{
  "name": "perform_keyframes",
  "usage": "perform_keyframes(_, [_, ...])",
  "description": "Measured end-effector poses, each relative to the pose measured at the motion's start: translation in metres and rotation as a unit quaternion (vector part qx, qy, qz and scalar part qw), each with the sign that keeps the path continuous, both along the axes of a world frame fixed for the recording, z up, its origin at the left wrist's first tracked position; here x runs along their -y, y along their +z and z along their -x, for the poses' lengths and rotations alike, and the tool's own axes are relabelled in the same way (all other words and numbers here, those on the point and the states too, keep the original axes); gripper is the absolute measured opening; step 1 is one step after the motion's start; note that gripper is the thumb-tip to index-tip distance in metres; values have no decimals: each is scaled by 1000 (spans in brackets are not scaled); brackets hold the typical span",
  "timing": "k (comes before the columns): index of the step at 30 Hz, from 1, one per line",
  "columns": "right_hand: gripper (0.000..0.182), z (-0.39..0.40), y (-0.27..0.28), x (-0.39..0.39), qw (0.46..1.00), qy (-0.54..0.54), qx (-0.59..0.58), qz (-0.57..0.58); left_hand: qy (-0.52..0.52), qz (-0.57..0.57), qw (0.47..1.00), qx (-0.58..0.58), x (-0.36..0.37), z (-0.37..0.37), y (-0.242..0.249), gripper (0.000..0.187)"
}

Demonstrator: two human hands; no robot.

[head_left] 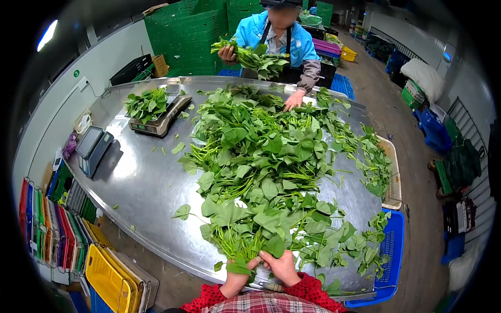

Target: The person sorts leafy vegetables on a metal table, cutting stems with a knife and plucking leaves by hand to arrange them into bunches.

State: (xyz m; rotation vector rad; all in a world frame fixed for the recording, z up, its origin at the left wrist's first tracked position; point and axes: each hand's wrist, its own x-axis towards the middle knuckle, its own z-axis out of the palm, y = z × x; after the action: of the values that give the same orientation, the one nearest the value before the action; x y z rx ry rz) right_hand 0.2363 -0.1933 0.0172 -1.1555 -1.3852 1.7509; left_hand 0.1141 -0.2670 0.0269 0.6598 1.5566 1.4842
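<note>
A large heap of leafy green stems point(261, 146) covers the middle of the metal table point(151, 198). At the near edge my left hand point(236, 276) is closed round the stem ends of a leafy bunch point(245, 235). Beside it, nearly touching, my right hand point(282, 267) has its thumb and fingers pinched together at the same stems; what lies between those fingers is too small to make out. Leaves partly cover my left fingers. A metal object point(271, 286) lies just below my hands at the table edge.
Across the table a co-worker point(279, 39) holds a bunch and reaches into the heap. A scale point(159, 117) bears greens; another scale point(93, 148) stands left. A blue basket point(394, 250) and a pale basket point(392, 172) are at the right edge, yellow crates point(109, 276) lower left.
</note>
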Motion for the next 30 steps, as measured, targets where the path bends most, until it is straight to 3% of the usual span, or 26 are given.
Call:
perform_keyframes(1, [11, -1, 5, 0, 997, 3, -22, 69, -19, 43, 999, 26, 2, 1, -3, 33])
perform_keyframes(2, [11, -2, 5, 1, 997, 1, -23, 68, -21, 42, 999, 25, 2, -2, -6, 33])
perform_keyframes(5, [11, -5, -1, 5, 998, 9, -7, 54, 75, -4, 969, 233, -3, -6, -9, 38])
perform_keyframes(8, [11, -6, -22, 23, 997, 7, -43, 57, 116, 11, 949, 292, -4, 2, -20, 31])
perform_keyframes(11, [13, -3, -12, 26, 993, 6, -87, 75, 81, 34, 934, 347, -3, 13, -31, 26])
perform_keyframes(14, [16, -9, -9, 15, 993, 76, -29, 80, 71, 36, 937, 339, -5, 8, -16, 22])
perform_keyframes(16, [23, -15, -13, 15, 968, 95, 63, -225, 95, 6, 955, 279, -7, 1, -6, 19])
perform_keyframes(18, [31, -27, -6, 21, 966, 128, 111, -193, 69, 24, 950, 305, -6, 25, -26, 19])
perform_keyframes(20, [42, -46, -33, 18, 902, 285, 262, -189, 142, -23, 948, 283, -12, 53, -23, 20])
perform_keyframes(22, [52, -72, -30, 10, 833, 322, 383, -237, 123, -55, 975, 176, -16, 57, 10, 24])
perform_keyframes(23, [65, -79, -29, 3, 855, 287, 362, -238, 87, -34, 980, 177, -14, 56, 13, 26])
perform_keyframes(24, [61, -76, -16, 0, 895, 193, 270, -297, 52, -11, 983, 176, -11, 53, 15, 28])
perform_keyframes(25, [55, -70, 0, -3, 959, 190, 153, -144, 11, 13, 981, 196, -9, 41, 17, 30])
perform_keyframes(26, [48, -60, 25, -4, 983, 182, 28, 13, -28, 37, 975, 216, -7, 24, 18, 32])
perform_keyframes(28, [36, -49, 15, -5, 974, 199, 15, 110, -92, 32, 958, 270, -6, -8, 22, 34])
perform_keyframes(29, [35, -48, 14, -3, 980, 175, -5, 90, -129, 69, 928, 343, -9, -6, 20, 35])
perform_keyframes(30, [33, -50, 11, -1, 986, 152, -24, 70, -131, 66, 929, 340, -10, -7, 19, 35])
